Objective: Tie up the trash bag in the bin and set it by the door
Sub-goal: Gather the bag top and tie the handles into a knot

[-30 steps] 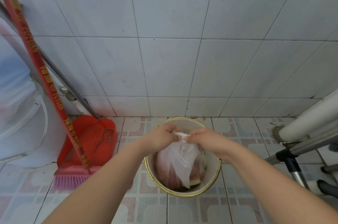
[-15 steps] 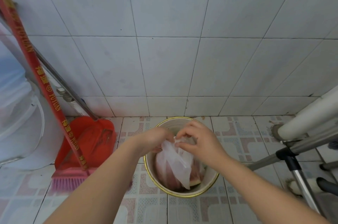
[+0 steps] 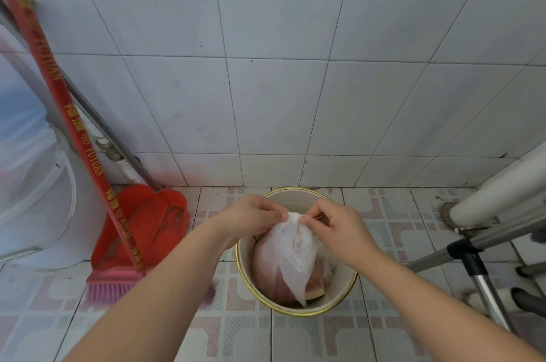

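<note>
A thin white trash bag with pinkish scraps showing through sits inside a round cream bin with a gold rim on the tiled floor by the wall. Its top is gathered into a bunch above the bin. My left hand pinches the bunch from the left. My right hand pinches it from the right, fingertips almost touching the left ones. The bag's lower part rests in the bin.
A red dustpan and a red-handled broom with pink bristles lean against the wall at left, beside a large white container. A white pipe and metal rack legs stand at right.
Both hands have stayed on the bag's gathered top. My right hand, which reached over the bunch half a second ago, has drawn back to the right side.
</note>
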Demonstrator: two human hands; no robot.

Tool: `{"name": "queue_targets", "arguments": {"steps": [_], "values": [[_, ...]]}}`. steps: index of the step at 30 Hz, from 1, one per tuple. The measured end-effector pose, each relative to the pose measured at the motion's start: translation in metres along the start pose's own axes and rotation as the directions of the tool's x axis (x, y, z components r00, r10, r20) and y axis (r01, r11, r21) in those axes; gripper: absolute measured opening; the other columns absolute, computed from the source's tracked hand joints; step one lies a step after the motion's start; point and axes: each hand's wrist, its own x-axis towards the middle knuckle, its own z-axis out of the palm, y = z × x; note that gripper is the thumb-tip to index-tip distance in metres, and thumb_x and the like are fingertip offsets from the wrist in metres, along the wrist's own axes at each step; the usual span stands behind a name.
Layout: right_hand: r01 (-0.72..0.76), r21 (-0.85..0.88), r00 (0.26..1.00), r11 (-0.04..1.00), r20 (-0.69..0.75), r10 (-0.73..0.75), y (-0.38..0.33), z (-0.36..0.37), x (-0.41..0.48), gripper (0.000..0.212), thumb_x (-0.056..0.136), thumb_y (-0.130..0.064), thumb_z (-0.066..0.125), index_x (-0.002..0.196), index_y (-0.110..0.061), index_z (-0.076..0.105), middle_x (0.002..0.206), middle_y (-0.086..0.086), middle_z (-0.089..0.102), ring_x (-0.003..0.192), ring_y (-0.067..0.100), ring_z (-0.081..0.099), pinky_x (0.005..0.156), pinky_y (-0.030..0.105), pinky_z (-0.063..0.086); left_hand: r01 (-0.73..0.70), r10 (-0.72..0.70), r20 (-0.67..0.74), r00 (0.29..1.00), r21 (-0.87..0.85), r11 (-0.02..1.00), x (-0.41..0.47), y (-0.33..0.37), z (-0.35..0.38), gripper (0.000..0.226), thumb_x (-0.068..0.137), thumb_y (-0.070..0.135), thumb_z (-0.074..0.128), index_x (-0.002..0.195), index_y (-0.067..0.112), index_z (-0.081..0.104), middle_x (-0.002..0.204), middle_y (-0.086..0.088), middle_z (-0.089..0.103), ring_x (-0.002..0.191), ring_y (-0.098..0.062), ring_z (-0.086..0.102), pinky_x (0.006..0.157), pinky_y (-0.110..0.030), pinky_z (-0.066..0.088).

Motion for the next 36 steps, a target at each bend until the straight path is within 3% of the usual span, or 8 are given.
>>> {"name": "queue_targets", "arguments": {"steps": [6, 11, 14, 20, 26, 30, 33, 36], "values": [[-0.133, 0.185, 0.988, 0.974, -0.059, 0.146, 0.002, 0.001, 0.001, 0.017, 0.081, -0.021, 0.071, 0.065, -0.022, 0.065, 0.069, -0.003, 0.070, 0.062, 0.011, 0.063, 0.064, 0.038, 0.055, -0.032, 0.036, -0.153, 0.988, 0.028, 0.999, -0.004, -0.005, 0.003, 0.009, 0.083, 0.008, 0.066, 0.083, 0.013, 0.074, 0.094, -0.016, 0.074, 0.086, -0.024, 0.066, 0.094, -0.046, 0.054], [-0.180, 0.228, 0.974, 0.957, -0.095, 0.206, 0.000, 0.000, 0.006, 0.019, 0.080, -0.020, 0.072, 0.063, -0.020, 0.065, 0.074, 0.005, 0.072, 0.067, 0.033, 0.066, 0.066, 0.045, 0.057, -0.073, 0.181, -0.282, 0.942, 0.354, 0.932, -0.001, -0.002, 0.005, 0.021, 0.087, 0.013, 0.056, 0.079, 0.025, 0.072, 0.070, 0.011, 0.064, 0.071, -0.014, 0.060, 0.069, -0.030, 0.049], [-0.187, 0.184, 0.966, 0.965, -0.145, 0.215, 0.000, -0.002, 0.007, 0.019, 0.082, -0.019, 0.070, 0.065, -0.015, 0.064, 0.069, 0.002, 0.068, 0.061, 0.023, 0.062, 0.058, 0.036, 0.051, -0.046, 0.295, -0.342, 0.892, 0.582, 0.812, 0.000, -0.002, 0.008, 0.026, 0.088, 0.009, 0.046, 0.094, 0.017, 0.071, 0.082, 0.005, 0.065, 0.085, -0.020, 0.061, 0.072, -0.028, 0.046], [-0.271, 0.094, 0.943, 0.958, -0.175, 0.284, 0.015, -0.007, -0.002, 0.018, 0.084, -0.014, 0.067, 0.068, -0.012, 0.061, 0.065, -0.002, 0.066, 0.051, 0.000, 0.059, 0.051, 0.018, 0.040, 0.085, 0.296, -0.442, 0.847, 0.662, 0.745, 0.003, -0.029, 0.005, 0.026, 0.089, 0.010, 0.044, 0.101, 0.012, 0.067, 0.107, -0.007, 0.070, 0.100, -0.027, 0.062, 0.075, -0.034, 0.047], [-0.341, 0.067, 0.923, 0.938, -0.164, 0.348, 0.036, -0.013, -0.005, 0.014, 0.083, -0.017, 0.069, 0.070, -0.013, 0.063, 0.075, 0.006, 0.070, 0.076, 0.024, 0.066, 0.072, 0.041, 0.055, 0.181, 0.236, -0.457, 0.858, 0.698, 0.693, 0.002, -0.033, 0.002, 0.026, 0.083, 0.006, 0.047, 0.090, 0.007, 0.072, 0.092, -0.012, 0.071, 0.088, -0.032, 0.064, 0.068, -0.037, 0.047], [-0.370, 0.178, 0.905, 0.912, -0.153, 0.397, 0.041, -0.018, -0.004, 0.010, 0.085, -0.013, 0.067, 0.077, -0.007, 0.062, 0.081, 0.011, 0.072, 0.078, 0.025, 0.069, 0.077, 0.042, 0.058, 0.122, 0.156, -0.427, 0.891, 0.555, 0.823, 0.007, -0.037, -0.001, 0.024, 0.089, 0.009, 0.045, 0.092, 0.009, 0.069, 0.071, -0.001, 0.062, 0.073, -0.026, 0.062, 0.057, -0.031, 0.046], [-0.373, 0.407, 0.905, 0.834, -0.039, 0.424, 0.036, -0.018, 0.000, 0.003, 0.091, -0.004, 0.055, 0.090, -0.007, 0.055, 0.086, 0.016, 0.071, 0.068, 0.018, 0.072, 0.069, 0.030, 0.060, 0.038, 0.003, -0.354, 0.935, 0.107, 0.994, 0.007, -0.033, -0.002, 0.017, 0.092, 0.008, 0.042, 0.087, 0.017, 0.056, 0.086, -0.005, 0.064, 0.082, -0.028, 0.068, 0.071, -0.042, 0.057], [-0.380, 0.424, 0.918, 0.822, 0.062, 0.392, 0.030, -0.015, 0.005, 0.028, 0.091, 0.003, 0.044, 0.109, -0.015, 0.055, 0.090, 0.013, 0.069, 0.065, 0.015, 0.070, 0.066, 0.025, 0.059, 0.063, -0.136, -0.241, 0.961, -0.290, 0.955, 0.003, -0.026, 0.003, 0.005, 0.092, 0.014, 0.049, 0.091, 0.013, 0.054, 0.090, -0.006, 0.063, 0.080, -0.026, 0.071, 0.071, -0.035, 0.058]]}}
